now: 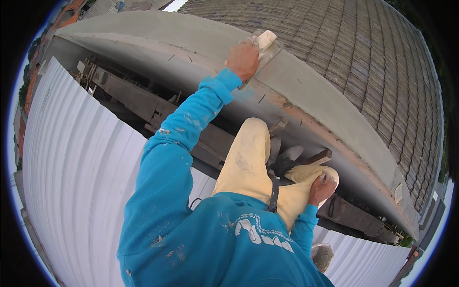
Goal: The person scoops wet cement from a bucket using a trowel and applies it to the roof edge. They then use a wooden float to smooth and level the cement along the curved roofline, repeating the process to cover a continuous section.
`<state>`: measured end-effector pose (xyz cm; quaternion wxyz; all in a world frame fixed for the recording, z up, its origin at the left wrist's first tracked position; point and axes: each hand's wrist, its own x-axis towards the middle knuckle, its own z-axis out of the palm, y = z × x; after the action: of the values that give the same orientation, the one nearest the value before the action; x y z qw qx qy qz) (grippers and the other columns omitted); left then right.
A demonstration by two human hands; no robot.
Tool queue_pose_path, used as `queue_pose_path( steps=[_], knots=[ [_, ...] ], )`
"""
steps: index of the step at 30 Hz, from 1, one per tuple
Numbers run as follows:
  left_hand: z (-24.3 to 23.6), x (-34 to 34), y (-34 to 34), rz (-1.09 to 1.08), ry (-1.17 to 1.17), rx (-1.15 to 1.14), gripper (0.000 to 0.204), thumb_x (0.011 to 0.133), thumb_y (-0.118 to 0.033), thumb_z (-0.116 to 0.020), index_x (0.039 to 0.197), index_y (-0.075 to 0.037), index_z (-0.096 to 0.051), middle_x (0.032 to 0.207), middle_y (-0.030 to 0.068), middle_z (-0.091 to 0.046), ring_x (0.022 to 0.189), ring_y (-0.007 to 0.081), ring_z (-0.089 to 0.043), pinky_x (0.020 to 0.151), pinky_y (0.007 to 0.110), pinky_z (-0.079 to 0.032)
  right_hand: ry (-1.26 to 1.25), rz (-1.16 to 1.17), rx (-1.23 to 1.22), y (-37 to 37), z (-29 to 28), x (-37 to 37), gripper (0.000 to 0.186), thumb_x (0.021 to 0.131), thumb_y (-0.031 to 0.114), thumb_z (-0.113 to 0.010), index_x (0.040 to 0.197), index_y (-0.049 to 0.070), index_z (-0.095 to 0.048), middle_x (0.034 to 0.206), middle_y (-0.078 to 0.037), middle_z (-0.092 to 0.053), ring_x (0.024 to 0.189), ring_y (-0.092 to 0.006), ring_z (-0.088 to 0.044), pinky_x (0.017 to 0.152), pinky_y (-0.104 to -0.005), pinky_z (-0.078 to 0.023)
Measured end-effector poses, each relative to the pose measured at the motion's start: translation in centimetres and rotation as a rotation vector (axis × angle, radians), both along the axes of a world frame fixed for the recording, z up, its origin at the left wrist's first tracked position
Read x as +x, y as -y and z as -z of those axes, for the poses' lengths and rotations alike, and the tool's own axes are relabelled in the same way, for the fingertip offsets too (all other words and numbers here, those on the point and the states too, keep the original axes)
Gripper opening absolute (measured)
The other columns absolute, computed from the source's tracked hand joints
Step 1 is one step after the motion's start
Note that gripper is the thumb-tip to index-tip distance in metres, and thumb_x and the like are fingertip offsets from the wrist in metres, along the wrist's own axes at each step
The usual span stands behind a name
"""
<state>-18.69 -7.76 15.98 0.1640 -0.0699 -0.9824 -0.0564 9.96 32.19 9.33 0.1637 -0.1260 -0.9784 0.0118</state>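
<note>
My left hand (pixel 243 60) is closed on a plastering float (pixel 266 41) with a pale, worn grip. The float's flat base lies against the smooth grey plaster (pixel 330 95) along the top of a long concrete ledge. My left arm, in a blue sleeve spotted with dried plaster, is stretched far out to it. Down on my bent knee, over pale yellow trousers (pixel 246 155), rests my right hand (pixel 322 188). Its fingers are slightly bent on the cloth, and I see no tool in it.
Rows of weathered roof tiles (pixel 363 52) rise beyond the ledge. Under me run dark wooden beams (pixel 129 93), and timber ends (pixel 319 157) jut out near my feet. White corrugated sheeting (pixel 71 158) lies below. A round, grey-crusted container (pixel 322 256) shows beside my right arm.
</note>
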Motion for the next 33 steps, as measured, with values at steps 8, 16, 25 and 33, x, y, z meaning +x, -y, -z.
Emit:
queue_pose_path(
  steps=[8,16,25,33],
  knots=[
    [-0.1,-4.9,24.3,-0.517,0.078,-0.185,0.045,0.087,-0.046,-0.062,0.102,-0.004,-0.068,0.103,0.0171,-0.067,0.088,0.0364,-0.067,0.076,0.046,-0.054,-0.028,0.001,-0.055,1.3,-0.7,-0.4,0.021,0.084,0.018,-0.057,0.102,0.012,-0.067,0.093,-0.007,-0.063,0.087,-0.0297,-0.054,0.076,-0.0418,-0.042],
    [-0.7,1.7,3.0,-0.149,0.016,0.000,0.062,0.088,-0.039,-0.063,0.131,0.003,-0.052,0.103,0.0208,-0.064,0.088,0.0356,-0.066,0.073,0.044,-0.054,-0.027,0.032,-0.139,2.0,-0.9,-1.2,0.021,0.083,0.019,-0.058,0.101,0.011,-0.067,0.094,-0.006,-0.064,0.087,-0.0285,-0.054,0.075,-0.0416,-0.042],
    [0.0,6.1,-18.5,0.332,0.060,0.078,0.062,0.089,-0.034,-0.061,0.137,0.004,-0.047,0.109,0.0138,-0.062,0.095,0.0264,-0.063,0.072,0.039,-0.054,-0.054,-0.015,-0.064,0.7,-0.6,-0.8,0.017,0.085,0.020,-0.058,0.098,0.011,-0.066,0.093,-0.005,-0.063,0.087,-0.0291,-0.054,0.073,-0.0423,-0.042],
    [-0.1,-3.7,10.6,-0.320,-0.021,-0.145,0.051,0.088,-0.043,-0.062,0.116,0.000,-0.063,0.098,0.0164,-0.066,0.083,0.0346,-0.068,0.070,0.044,-0.055,-0.027,0.044,-0.052,1.1,-0.2,-0.6,0.018,0.086,0.020,-0.058,0.099,0.012,-0.067,0.094,-0.005,-0.064,0.087,-0.0292,-0.054,0.073,-0.0418,-0.042]
  ],
)
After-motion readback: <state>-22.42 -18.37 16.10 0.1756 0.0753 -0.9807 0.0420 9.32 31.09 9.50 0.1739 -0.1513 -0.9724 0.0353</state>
